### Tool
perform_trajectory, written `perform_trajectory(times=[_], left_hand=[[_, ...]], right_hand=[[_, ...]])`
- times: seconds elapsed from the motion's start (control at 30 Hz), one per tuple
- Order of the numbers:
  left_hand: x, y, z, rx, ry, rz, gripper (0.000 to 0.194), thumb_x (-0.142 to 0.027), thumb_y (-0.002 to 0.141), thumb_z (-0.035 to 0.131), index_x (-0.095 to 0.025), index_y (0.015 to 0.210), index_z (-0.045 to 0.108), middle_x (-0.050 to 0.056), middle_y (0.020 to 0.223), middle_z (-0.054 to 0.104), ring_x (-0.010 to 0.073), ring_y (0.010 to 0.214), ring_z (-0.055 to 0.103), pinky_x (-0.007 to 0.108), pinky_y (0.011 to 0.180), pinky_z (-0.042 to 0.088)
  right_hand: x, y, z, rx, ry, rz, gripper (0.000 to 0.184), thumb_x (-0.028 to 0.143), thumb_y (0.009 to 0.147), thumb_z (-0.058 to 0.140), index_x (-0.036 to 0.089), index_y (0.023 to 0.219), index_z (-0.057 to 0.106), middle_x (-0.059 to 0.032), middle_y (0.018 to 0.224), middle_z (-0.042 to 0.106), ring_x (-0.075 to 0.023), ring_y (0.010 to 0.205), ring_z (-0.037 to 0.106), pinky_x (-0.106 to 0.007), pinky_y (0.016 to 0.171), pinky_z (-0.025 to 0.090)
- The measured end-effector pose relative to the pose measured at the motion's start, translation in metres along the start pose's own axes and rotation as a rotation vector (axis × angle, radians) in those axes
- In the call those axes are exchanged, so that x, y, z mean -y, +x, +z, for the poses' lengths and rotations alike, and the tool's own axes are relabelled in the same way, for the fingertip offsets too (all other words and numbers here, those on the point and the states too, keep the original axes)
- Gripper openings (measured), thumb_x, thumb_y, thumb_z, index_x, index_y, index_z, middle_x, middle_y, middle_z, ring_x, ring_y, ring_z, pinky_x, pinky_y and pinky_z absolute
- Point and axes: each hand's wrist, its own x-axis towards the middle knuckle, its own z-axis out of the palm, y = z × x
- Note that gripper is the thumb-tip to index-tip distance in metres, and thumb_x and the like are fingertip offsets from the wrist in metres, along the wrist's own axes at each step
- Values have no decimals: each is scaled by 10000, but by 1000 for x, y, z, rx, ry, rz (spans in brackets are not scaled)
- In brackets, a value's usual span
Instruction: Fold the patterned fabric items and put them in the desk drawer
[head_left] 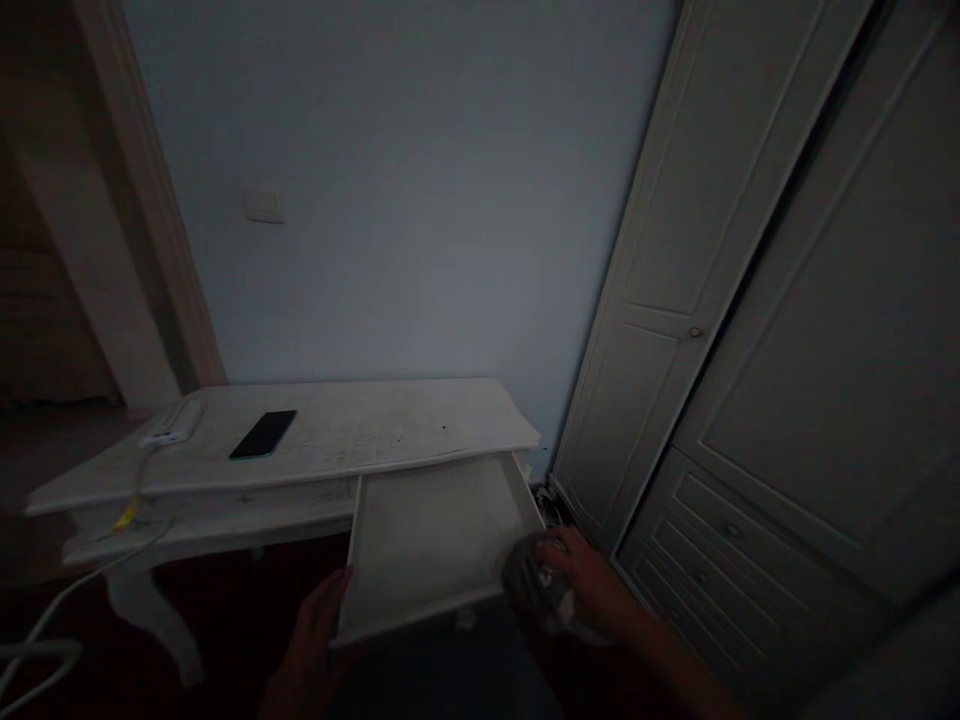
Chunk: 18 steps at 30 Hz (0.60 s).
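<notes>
Drawer (431, 535): pulled out between both hands, base showing
Left hand (311, 625): at its left edge, grip unclear
Right hand (577, 568): clutching cloth (531, 588) at its right front corner
Phone (264, 434): beyond left hand

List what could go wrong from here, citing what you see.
The drawer stands well out, so pressing down with the cloth might tip or loosen it. The left hand, at the drawer's left edge, might get pinched if that slid shut. The white cable trailing by the left end of the table could snag.
</notes>
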Motion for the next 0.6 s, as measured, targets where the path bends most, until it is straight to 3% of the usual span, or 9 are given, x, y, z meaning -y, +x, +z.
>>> perform_trajectory(times=[0.07, 0.17, 0.27, 0.33, 0.43, 0.6], left_hand=[[1, 6, -1, 71, 137, 89, 629, -252, 885, 617, -356, 1504, 582, 84, 1597, 563, 342, 1392, 603, 523, 1131, 541], [-10, 14, -3, 170, 368, 195, 755, -104, 729, 694, -436, 1407, 674, 21, 1611, 578, 401, 1384, 594, 629, 1182, 461], [-33, 20, -6, 142, 473, 258, 784, -144, 681, 783, -388, 1419, 679, 58, 1686, 478, 466, 1456, 510, 739, 1260, 267], [-49, 27, -8, 135, 466, 283, 744, -201, 720, 800, -363, 1435, 671, 79, 1702, 442, 462, 1507, 457, 745, 1291, 161], [-71, 41, -10, 283, 398, 281, 726, -269, 763, 810, -385, 1460, 645, 70, 1671, 490, 423, 1501, 488, 694, 1293, 247], [-92, 53, -13, 566, 322, 201, 493, -325, 920, 655, -352, 1411, 690, 66, 1437, 728, 318, 1339, 664, 521, 1191, 477]], right_hand=[[-15, -2, -5, -115, 101, 53, 595, 138, 705, 632, 236, 1292, 656, -132, 1324, 604, -332, 1254, 577, -436, 1063, 456], [-18, 17, 5, -261, 145, 163, 588, 153, 733, 612, 225, 1316, 629, -123, 1243, 627, -326, 1192, 600, -449, 1039, 477], [-7, 46, 13, -307, 60, 202, 596, 146, 705, 652, 216, 1296, 636, -122, 1266, 595, -321, 1217, 579, -435, 1056, 469], [0, 61, 11, -384, -9, 249, 566, 152, 744, 658, 226, 1305, 632, -125, 1289, 570, -317, 1232, 565, -425, 1061, 465], [2, 72, 1, -472, -106, 384, 544, 207, 828, 662, 239, 1367, 592, -144, 1322, 561, -333, 1257, 552, -427, 1056, 459], [-14, 69, 5, -234, -43, 556, 698, 401, 838, 758, 213, 1451, 482, -158, 1318, 643, -323, 1189, 649, -380, 942, 480]])
